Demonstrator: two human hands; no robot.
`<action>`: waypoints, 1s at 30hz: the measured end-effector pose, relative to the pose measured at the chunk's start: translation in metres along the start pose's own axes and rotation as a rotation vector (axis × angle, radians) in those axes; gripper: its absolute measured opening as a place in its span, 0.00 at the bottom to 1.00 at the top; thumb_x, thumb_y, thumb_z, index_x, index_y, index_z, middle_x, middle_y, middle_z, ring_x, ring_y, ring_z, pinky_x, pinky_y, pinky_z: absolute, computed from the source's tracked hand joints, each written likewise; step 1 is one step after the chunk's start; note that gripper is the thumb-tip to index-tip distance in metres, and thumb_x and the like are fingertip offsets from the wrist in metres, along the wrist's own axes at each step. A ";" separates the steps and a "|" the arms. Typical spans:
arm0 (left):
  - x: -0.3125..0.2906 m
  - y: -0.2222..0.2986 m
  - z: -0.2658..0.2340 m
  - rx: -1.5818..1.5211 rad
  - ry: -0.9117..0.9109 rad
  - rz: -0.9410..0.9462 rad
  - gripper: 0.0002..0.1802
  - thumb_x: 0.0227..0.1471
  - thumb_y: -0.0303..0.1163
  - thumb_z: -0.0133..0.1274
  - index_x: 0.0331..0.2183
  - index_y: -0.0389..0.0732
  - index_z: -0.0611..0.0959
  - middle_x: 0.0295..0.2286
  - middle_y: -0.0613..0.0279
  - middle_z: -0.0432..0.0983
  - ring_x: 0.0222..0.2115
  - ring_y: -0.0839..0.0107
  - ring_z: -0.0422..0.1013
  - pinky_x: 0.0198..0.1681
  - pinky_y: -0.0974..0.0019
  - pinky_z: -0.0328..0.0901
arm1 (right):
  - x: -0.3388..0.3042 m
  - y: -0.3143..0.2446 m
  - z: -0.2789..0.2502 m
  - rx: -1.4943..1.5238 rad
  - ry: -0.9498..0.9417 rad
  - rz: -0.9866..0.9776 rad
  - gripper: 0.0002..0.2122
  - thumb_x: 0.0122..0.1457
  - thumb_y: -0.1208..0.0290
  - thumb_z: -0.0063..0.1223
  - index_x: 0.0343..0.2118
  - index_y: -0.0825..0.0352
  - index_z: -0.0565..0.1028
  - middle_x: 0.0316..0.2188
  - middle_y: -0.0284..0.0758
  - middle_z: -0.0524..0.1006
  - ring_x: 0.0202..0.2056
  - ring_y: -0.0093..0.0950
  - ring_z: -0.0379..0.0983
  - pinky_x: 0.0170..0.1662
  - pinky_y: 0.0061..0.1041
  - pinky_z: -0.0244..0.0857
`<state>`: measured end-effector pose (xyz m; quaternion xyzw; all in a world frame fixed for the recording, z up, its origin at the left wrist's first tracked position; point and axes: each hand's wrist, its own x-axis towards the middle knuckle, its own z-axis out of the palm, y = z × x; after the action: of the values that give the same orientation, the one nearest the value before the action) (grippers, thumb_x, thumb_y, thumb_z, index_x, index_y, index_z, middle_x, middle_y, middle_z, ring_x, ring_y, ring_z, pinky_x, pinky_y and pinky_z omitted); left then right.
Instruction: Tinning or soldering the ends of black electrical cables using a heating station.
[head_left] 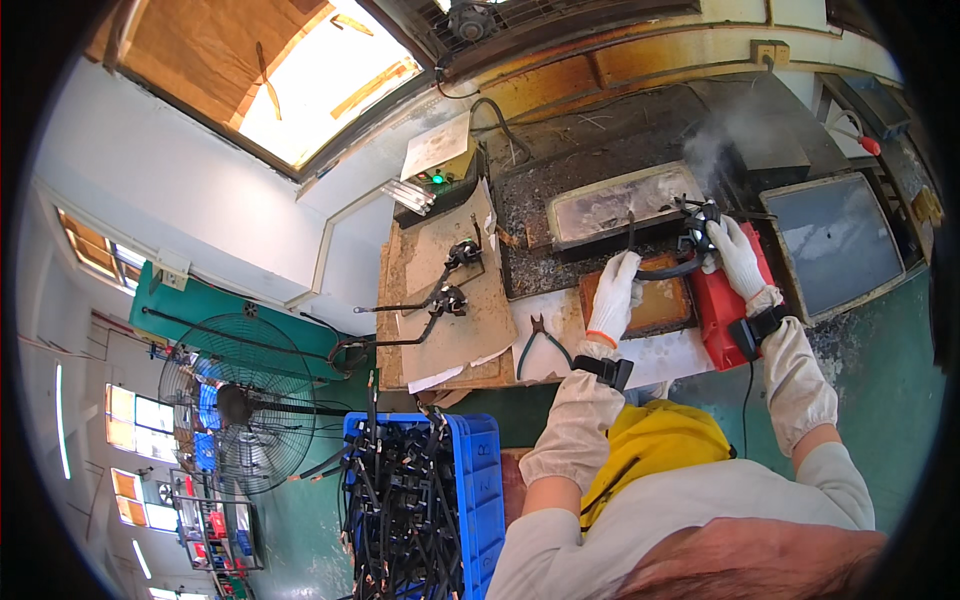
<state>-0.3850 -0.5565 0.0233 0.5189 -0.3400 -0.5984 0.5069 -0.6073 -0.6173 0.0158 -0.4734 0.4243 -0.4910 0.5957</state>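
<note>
Both my hands wear white gloves, cloth sleeves and black wrist straps. My left hand (612,295) is closed around a thin dark rod (630,232) that points at the shallow metal tray (612,208). My right hand (738,256) grips the end of a black cable (698,228) at the tray's right end, where smoke (712,145) rises. The cable curves back between my hands over an amber tray (660,308). A red box (722,318) lies under my right wrist.
Green-handled pliers (545,345) lie left of my left wrist. Cardboard with black clamps (452,290) sits further left. A blue crate of black cables (478,480) stands at lower left, beside a floor fan (235,400). A dark tray (835,245) is at right.
</note>
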 end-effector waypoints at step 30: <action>-0.002 0.001 0.003 -0.028 0.011 -0.004 0.23 0.52 0.45 0.49 0.45 0.39 0.73 0.21 0.71 0.65 0.17 0.84 0.59 0.19 0.77 0.56 | 0.001 0.000 -0.002 -0.002 -0.006 -0.006 0.19 0.61 0.59 0.42 0.47 0.70 0.63 0.23 0.30 0.71 0.17 0.17 0.67 0.19 0.15 0.63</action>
<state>-0.3878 -0.5550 0.0254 0.5158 -0.3278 -0.6011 0.5149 -0.6088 -0.6181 0.0152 -0.4766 0.4218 -0.4908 0.5950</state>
